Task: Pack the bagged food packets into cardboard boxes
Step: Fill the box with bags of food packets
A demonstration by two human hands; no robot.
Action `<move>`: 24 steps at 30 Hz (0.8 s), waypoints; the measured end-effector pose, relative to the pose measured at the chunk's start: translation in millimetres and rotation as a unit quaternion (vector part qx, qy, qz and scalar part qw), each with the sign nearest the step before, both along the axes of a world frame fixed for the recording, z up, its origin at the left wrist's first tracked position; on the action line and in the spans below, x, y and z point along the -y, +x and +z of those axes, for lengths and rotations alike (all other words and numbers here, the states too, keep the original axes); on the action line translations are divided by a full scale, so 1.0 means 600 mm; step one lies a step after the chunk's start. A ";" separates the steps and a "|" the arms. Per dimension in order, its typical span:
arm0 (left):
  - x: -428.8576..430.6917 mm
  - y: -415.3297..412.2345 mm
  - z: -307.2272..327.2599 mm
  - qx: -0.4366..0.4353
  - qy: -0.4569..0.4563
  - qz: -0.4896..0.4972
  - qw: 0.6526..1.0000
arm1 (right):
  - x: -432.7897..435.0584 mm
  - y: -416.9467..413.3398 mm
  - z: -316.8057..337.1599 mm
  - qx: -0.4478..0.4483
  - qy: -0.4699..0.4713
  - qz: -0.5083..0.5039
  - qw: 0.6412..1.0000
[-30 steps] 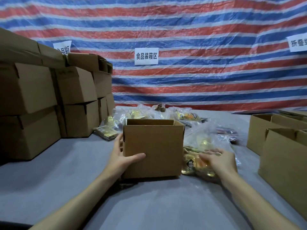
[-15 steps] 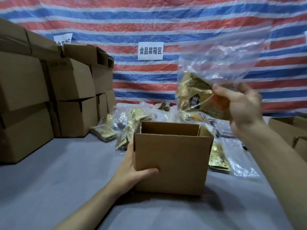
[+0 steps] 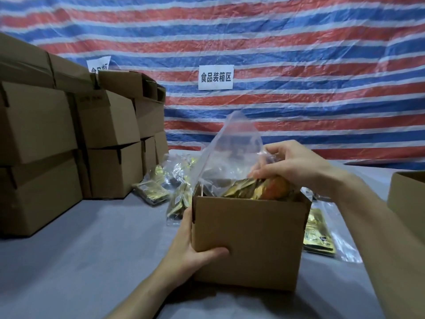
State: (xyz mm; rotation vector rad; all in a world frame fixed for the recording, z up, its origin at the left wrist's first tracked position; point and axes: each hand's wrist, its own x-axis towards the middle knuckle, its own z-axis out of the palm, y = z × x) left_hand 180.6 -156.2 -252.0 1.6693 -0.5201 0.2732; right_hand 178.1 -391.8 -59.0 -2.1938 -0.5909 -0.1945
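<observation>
Right of the stacked cartons point(image 3: 69, 139), a person's left hand point(image 3: 190, 249) clasps the near-left corner of an open cardboard box point(image 3: 248, 240), thumb pressed across its front. Up and right of that grasp, over the box mouth, the right hand point(image 3: 296, 166) pinches a clear-bagged food packet point(image 3: 253, 187), its lower part inside the box. A loose packet point(image 3: 318, 233) lies below the right forearm.

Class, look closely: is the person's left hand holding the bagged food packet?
No, the left hand grips the cardboard box by its left corner; the right hand holds the bagged packet.
</observation>
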 end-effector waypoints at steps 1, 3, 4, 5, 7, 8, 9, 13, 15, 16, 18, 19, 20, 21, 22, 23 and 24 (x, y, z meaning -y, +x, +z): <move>0.000 -0.001 0.001 -0.003 0.001 0.000 1.000 | -0.001 0.002 0.008 -0.006 -0.010 0.012 1.000; -0.001 -0.002 0.000 -0.017 -0.003 -0.007 1.000 | -0.001 0.006 0.018 -0.019 -0.006 0.045 0.999; -0.002 -0.002 0.000 -0.020 0.001 -0.008 1.000 | 0.002 0.010 0.019 -0.033 -0.002 0.062 0.998; -0.002 -0.002 0.000 -0.021 0.007 -0.008 1.000 | 0.005 0.014 0.015 -0.047 -0.003 0.073 0.996; -0.004 0.001 0.000 -0.019 0.012 -0.011 1.000 | 0.007 0.026 -0.002 -0.071 -0.026 0.083 0.994; -0.004 0.002 0.001 -0.021 0.015 -0.014 1.000 | 0.007 0.033 -0.013 -0.083 -0.046 0.084 0.992; -0.004 0.002 0.002 -0.027 0.016 -0.018 0.999 | 0.006 0.039 -0.023 -0.094 -0.082 0.083 0.989; -0.005 0.001 0.002 -0.048 0.008 -0.015 0.999 | -0.008 0.046 -0.025 -0.112 -0.197 0.082 0.971; -0.007 -0.001 0.001 -0.056 0.007 -0.008 0.998 | -0.013 0.039 -0.021 -0.121 -0.194 0.095 0.969; -0.007 -0.002 0.001 -0.060 0.007 -0.005 0.998 | -0.013 0.038 -0.021 -0.122 -0.195 0.105 0.967; -0.006 -0.003 0.001 -0.069 0.002 -0.001 0.998 | -0.011 0.037 -0.023 -0.112 -0.182 0.120 0.970; -0.006 -0.003 0.000 -0.072 -0.003 0.000 0.997 | -0.009 0.035 -0.025 -0.100 -0.158 0.123 0.975; -0.007 -0.005 -0.003 -0.074 -0.008 0.000 0.997 | -0.006 0.033 -0.026 -0.089 -0.120 0.125 0.981; -0.008 -0.006 -0.005 -0.076 -0.009 0.000 0.997 | -0.001 0.032 -0.025 -0.083 -0.070 0.123 0.987; -0.010 -0.008 -0.006 -0.078 -0.007 0.003 0.997 | 0.005 0.031 -0.024 -0.080 -0.022 0.117 0.990; -0.010 -0.011 -0.004 -0.080 -0.005 0.008 0.997 | 0.010 0.030 -0.021 -0.074 0.011 0.111 0.991; -0.009 -0.015 0.002 -0.086 -0.004 0.011 0.996 | 0.016 0.028 -0.018 -0.062 0.022 0.106 0.992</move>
